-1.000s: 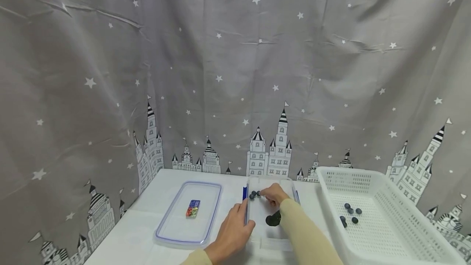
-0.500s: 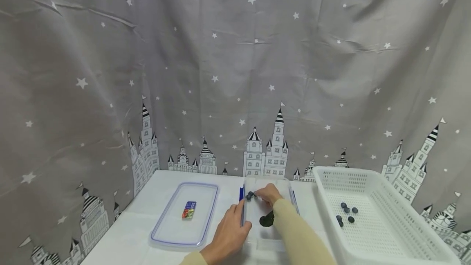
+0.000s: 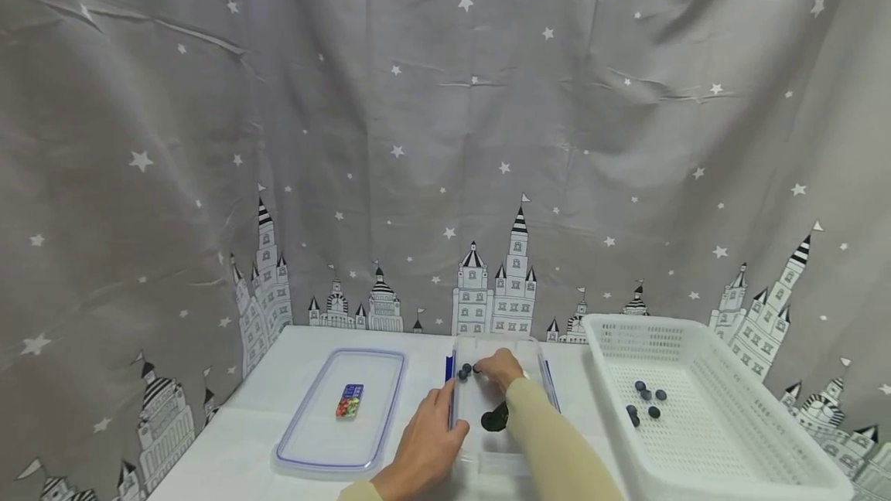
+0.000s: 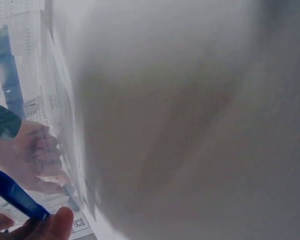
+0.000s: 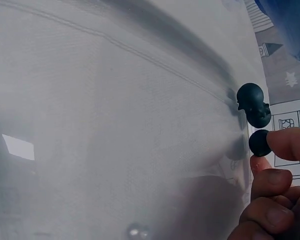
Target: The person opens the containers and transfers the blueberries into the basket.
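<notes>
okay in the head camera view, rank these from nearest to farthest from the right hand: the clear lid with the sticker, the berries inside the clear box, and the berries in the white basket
From the right hand:
1. Berries in the clear box, right at its fingers, on their left; one is pinched.
2. Berries in the white basket, off to its right.
3. Clear lid, to the left, beyond the left hand.
The last two are fairly close to call in this view.

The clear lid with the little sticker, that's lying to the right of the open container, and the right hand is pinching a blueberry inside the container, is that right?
Not quite. The head view shows the clear lid lying to the left of the open container, not the right. The rest holds: the right hand pinches a blueberry inside the container, as the right wrist view shows.
</notes>
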`<state>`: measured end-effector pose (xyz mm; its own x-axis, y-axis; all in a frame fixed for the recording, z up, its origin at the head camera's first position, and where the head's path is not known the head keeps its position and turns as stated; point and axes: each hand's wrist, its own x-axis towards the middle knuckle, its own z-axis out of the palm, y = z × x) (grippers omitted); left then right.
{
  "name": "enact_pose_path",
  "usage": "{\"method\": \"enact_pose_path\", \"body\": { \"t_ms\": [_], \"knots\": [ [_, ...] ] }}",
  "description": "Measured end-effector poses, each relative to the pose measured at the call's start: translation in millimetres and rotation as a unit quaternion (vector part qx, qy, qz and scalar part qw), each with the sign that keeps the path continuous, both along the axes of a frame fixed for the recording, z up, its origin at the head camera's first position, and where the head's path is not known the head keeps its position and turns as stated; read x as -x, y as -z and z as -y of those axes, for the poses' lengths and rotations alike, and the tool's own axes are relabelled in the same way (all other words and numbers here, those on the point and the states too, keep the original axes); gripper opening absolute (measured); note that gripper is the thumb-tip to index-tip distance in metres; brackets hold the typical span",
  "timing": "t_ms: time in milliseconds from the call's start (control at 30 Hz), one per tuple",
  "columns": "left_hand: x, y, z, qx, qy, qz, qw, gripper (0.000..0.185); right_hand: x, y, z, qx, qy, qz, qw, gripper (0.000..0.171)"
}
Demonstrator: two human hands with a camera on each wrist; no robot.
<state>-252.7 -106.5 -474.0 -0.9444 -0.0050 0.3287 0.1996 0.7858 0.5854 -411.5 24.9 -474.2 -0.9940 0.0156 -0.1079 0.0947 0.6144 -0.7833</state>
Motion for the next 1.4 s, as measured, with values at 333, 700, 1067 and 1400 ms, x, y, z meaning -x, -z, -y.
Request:
{"method": "enact_pose_path", "body": {
  "t_ms": [333, 700, 1067, 1400],
  "knots": [
    [-3.6, 3.4, -2, -0.009, 0.008, 0.009, 0.9999, 0.068, -3.6, 0.2, -5, -0.001, -0.005, 0.017, 1.0, 0.035],
    [0.5, 0.3, -6, 0.004, 0.008, 0.011, 0.9999, 0.067, 3.3, -10.1, -21, -0.007, -0.032, 0.032, 0.999, 0.025],
    [3.0, -0.2, 0, 0.002, 0.001, 0.026, 0.9997, 0.068, 2.2, -37.1, -20, 0.011, -0.091, 0.034, 0.995, 0.019],
    [2.0, -1.2, 2, -0.004, 0.005, 0.03, 0.9995, 0.068, -9.4, -64.3, -26, 0.013, -0.13, 0.01, 0.991, 0.017]
  ]
}}
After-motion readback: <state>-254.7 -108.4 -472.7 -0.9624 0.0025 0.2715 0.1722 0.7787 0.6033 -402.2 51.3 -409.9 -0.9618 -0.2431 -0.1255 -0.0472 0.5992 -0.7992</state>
